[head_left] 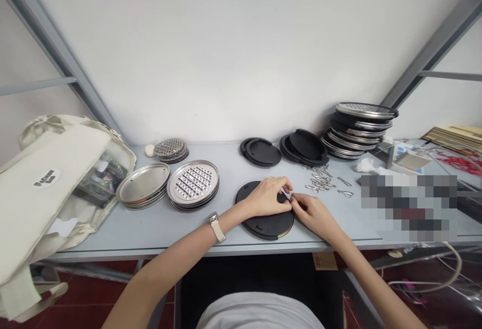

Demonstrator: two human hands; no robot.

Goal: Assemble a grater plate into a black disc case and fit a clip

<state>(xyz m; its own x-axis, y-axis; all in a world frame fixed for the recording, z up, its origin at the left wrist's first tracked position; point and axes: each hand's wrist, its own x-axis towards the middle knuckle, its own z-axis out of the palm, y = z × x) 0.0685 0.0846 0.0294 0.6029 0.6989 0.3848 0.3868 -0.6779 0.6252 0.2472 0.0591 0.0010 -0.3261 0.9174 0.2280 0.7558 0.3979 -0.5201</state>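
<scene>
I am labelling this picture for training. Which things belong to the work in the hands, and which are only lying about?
In use:
left hand and right hand, both on a small metal clip
round black disc under the hands
loose pile of metal clips

Lying about:
cream cloth bag
perforated round steel grater plates
plain steel trays
tall stack of rimmed discs

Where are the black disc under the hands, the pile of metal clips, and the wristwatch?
black disc (263, 223), head view, on its near left face.
pile of metal clips (320, 182), head view, on the middle of the heap.
wristwatch (216, 224), head view, on the strap at the left wrist.
</scene>
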